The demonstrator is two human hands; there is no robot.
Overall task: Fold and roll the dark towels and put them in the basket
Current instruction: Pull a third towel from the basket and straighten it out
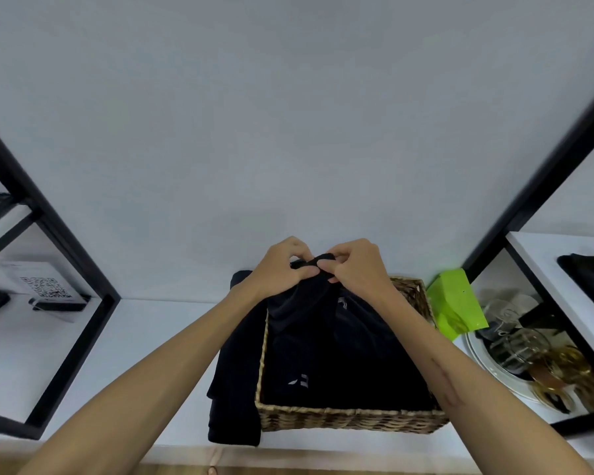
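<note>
Lifting towel (pixel 309 303) over basket (pixel 343 419)
Left hand (pixel 282 265), right hand (pixel 354 265) both pinching top edge, probably to square it for folding

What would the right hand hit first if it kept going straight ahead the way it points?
Likely the left hand: the right hand points left toward it, both pinching the dark towel. Depth is unclear.

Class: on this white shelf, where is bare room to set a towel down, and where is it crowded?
Bare: shelf between black frame and dark towel pile. Crowded: right of basket, with green bag and glassware plate.
</note>
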